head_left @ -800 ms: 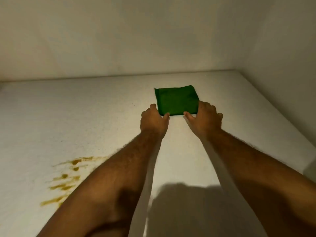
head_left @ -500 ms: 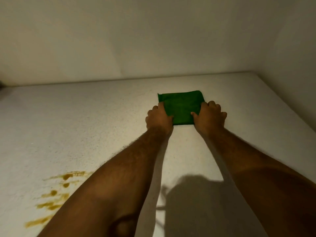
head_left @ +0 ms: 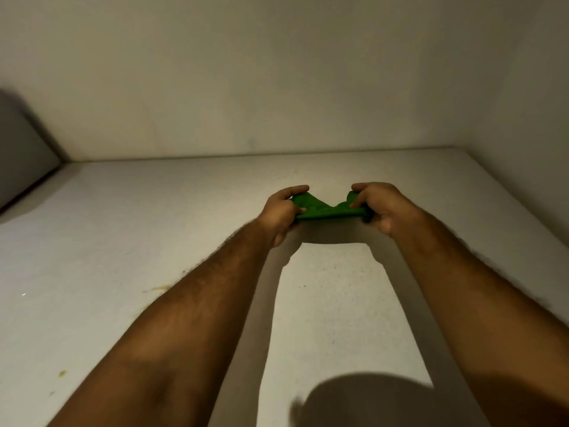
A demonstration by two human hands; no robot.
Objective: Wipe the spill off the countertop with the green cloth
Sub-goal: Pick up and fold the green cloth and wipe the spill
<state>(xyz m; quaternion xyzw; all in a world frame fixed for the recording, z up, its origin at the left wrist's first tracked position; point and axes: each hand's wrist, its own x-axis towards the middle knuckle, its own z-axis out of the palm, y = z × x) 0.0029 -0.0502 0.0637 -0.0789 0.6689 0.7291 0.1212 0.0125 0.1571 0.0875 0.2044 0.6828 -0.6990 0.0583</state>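
Change: a moment ago the green cloth [head_left: 323, 208] lay flat and folded on the desk [head_left: 154, 229] with our hands pressed on its near edge; now it is bunched and raised between them, sagging in the middle.
Left hand [head_left: 281, 211]: our fingers [head_left: 297, 190] are curled shut on the cloth's left end, thumb side over the top.
Right hand [head_left: 377, 204]: our fingers [head_left: 358, 187] are closed on the cloth's right end in the same pinch.
Cloth position: toward the back of the desk, near the wall [head_left: 277, 87], held between both hands; we cannot tell whether its underside is touching the surface or just clear of it, though a shadow falls beneath it.
Spill [head_left: 155, 289]: only a thin yellowish streak shows beside our left forearm, with a small fleck nearer the bottom left; our arm hides the rest, and more may lie below the view.
Meaning for the task: we judge the pick-up as done and the wiping as not yet begun, since the cloth is well apart from the stain.
Next: we expect to carry the cloth back and leftward to the streaks, then press and sweep.
Risk: a loosely bunched cloth may smear rather than lift the liquid.
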